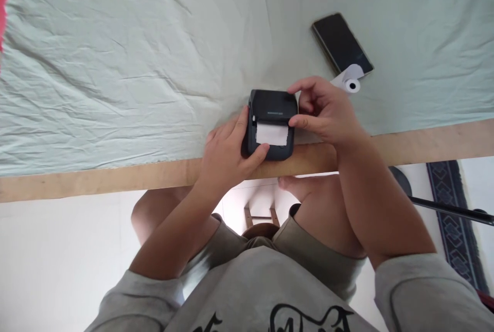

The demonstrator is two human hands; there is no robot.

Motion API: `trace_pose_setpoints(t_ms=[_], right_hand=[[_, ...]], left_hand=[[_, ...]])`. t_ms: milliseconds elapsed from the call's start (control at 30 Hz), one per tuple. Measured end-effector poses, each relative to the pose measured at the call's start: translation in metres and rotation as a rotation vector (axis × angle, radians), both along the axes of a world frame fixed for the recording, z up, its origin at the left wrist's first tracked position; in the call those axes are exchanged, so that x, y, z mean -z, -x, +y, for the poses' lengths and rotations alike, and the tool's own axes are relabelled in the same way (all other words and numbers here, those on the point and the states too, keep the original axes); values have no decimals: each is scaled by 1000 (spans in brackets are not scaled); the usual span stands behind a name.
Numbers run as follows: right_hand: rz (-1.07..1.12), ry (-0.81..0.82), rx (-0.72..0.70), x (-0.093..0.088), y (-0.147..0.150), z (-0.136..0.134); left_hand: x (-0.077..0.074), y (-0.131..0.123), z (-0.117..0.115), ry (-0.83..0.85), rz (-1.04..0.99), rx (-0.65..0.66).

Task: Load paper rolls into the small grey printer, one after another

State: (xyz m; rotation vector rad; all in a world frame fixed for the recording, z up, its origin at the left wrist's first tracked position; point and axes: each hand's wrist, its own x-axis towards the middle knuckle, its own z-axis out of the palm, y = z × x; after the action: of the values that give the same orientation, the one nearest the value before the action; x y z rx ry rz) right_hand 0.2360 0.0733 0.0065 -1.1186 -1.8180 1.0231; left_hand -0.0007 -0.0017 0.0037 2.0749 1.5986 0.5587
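A small black printer (273, 110) sat on the green cloth (116, 64), right at the wood table edge (96, 182). The L hand (227, 154) curled around the printer's left side, w/ its thumb on the front. The R hand (328, 116) pinched the printer's right side btwn thumb & pointer finger. White paper (272, 134) stuck out of the printer's slot. The tiny logo on the printer was too small to read. A paper roll (349, 81) & dark phone (341, 44) lay just past the printer, by the R hand.
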Motion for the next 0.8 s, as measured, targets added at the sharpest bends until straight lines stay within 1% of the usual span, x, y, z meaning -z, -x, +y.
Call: trace_pose_setpoints(t_ms=[100,167,233,300,367,467,567,667,733,800], right_hand=[[79,17,89,-3,11,3],[111,-5,192,-7,20,3],[150,-76,294,-11,28,1],[123,-166,338,-14,31,-1],[-67,-242,277,-17,31,-2],[-470,-319,101,-22,29,-1],[-759,-250,6,-31,31,3],[-913,-167,-82,-40,37,8],[-949,-128,-140,-45,41,11],[-945,-90,-144,-49,42,13]], left_hand=[[2,1,0,-15,4,-8],[3,1,0,-19,15,-3],[3,2,-1,-24,23,8],[2,2,-2,-33,25,16],[2,2,-2,-38,26,19],[2,2,-2,-48,29,17],[2,2,-2,-60,29,17],[2,4,-3,-51,-11,38],[2,6,-4,-40,-65,56],[1,8,-5,-45,-114,67]])
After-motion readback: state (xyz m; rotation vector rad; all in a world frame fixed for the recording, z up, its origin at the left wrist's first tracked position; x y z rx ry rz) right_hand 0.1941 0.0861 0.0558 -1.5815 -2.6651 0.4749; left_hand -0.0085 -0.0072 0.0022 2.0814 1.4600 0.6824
